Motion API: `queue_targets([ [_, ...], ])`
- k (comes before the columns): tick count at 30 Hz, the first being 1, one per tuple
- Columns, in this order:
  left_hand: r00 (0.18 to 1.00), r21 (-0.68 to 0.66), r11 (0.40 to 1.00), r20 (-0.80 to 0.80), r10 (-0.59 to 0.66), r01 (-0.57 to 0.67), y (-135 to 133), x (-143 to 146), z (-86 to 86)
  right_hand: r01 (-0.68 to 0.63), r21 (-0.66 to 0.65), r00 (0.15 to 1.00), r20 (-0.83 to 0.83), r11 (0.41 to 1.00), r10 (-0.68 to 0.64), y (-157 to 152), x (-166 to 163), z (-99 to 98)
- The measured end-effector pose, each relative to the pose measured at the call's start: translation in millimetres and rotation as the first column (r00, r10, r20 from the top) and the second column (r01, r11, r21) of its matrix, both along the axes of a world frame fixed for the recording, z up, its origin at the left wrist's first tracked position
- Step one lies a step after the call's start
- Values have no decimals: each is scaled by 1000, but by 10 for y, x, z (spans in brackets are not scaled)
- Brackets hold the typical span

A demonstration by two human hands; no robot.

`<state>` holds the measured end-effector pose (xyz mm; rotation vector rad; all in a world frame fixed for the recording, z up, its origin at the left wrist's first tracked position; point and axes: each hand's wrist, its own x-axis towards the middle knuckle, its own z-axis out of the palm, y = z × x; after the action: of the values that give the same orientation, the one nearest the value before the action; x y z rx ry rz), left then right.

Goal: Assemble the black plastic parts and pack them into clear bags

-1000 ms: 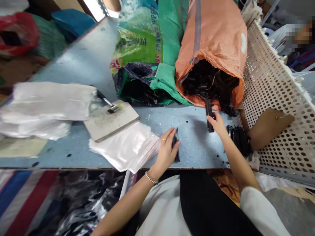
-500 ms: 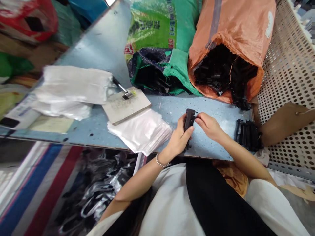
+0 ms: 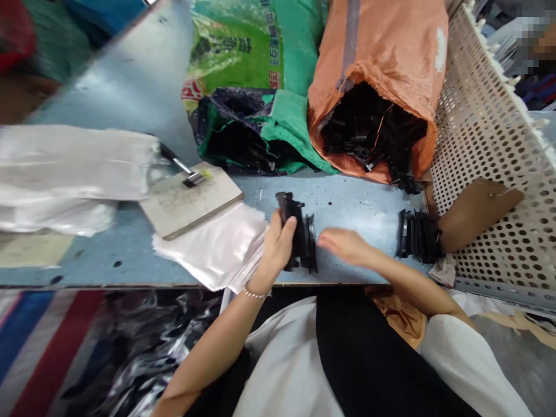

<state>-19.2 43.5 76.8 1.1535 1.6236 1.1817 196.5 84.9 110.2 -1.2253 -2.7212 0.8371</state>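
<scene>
My left hand (image 3: 278, 243) is wrapped around a long black plastic part (image 3: 286, 207) above the blue tabletop, near its front edge. Just right of it, another slim black plastic piece (image 3: 310, 243) stands beside the held part; whether they touch is unclear. My right hand (image 3: 343, 246) is a little to the right of these pieces, its fingers curled together and slightly blurred. What those fingers hold, if anything, is hidden. Farther right, several similar black parts (image 3: 417, 236) stand in a row on the table.
An orange sack (image 3: 386, 40) and a green sack (image 3: 299, 63), both holding black parts, lie open at the back. At left are a brush (image 3: 180, 165) on a grey board (image 3: 191, 200), white plastic bags (image 3: 217, 243) and more bags (image 3: 73, 162). A perforated panel (image 3: 490, 139) borders the right.
The view has shifted right. My right hand has come away from the held black part, which my left hand has moved left along the table. A second black piece now shows beside it.
</scene>
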Motion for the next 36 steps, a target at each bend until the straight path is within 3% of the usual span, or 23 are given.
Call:
queue_targets([
  [1,994,-19,1000,-106,9,-11,8,-36,-111,108,64,994,12,992,-109,245,168,28],
  [2,982,-39,999,-189,8,-16,7,-54,-223,288,197,954,19,937,-298,510,367,57],
  [3,968,-48,999,-249,-3,-9,-7,-48,-329,497,350,849,-7,794,-528,776,585,79],
  [5,941,-13,999,-336,-34,32,-61,27,-509,751,510,521,-69,419,-851,1245,1027,83],
  [6,925,20,998,-377,-51,63,-92,84,-575,789,521,420,-71,326,-905,1422,1226,60],
  [8,878,87,988,-473,-70,125,-137,194,-654,820,509,335,-57,261,-941,1632,1542,-25],
  [13,803,139,970,-591,-82,201,-98,252,-620,821,476,355,9,316,-935,1633,1885,-220],
  [16,789,151,962,-608,-91,227,-57,234,-550,860,405,339,2,311,-941,1644,1901,-219],
  [22,831,219,950,-552,-68,224,-129,235,-397,911,301,326,-111,280,-939,1757,1789,-37],
  [25,897,244,952,-437,-63,186,-167,239,-260,928,230,342,-207,294,-917,1555,1617,12],
  [27,959,232,956,-259,-118,180,-143,300,-138,922,142,385,-253,360,-888,1229,1357,-47],
  [29,972,219,950,31,-234,222,-81,413,-11,868,-40,463,-290,494,-838,765,982,-162],
  [30,937,220,944,196,-288,245,-44,477,49,745,-294,493,-362,599,-791,510,781,-215],
  [31,879,216,940,349,-326,263,-11,534,102,567,-497,511,-414,657,-754,265,594,-251],
  [32,814,205,941,473,-337,271,12,579,150,407,-615,532,-442,676,-722,48,436,-259],
  [33,761,185,945,561,-327,270,23,607,192,306,-652,577,-453,694,-680,-122,318,-237],
  [34,727,159,953,617,-301,259,20,616,230,290,-615,617,-465,733,-635,-236,244,-185],
  [36,701,109,966,669,-245,234,-24,592,297,400,-392,655,-511,829,-557,-294,201,-18],
])
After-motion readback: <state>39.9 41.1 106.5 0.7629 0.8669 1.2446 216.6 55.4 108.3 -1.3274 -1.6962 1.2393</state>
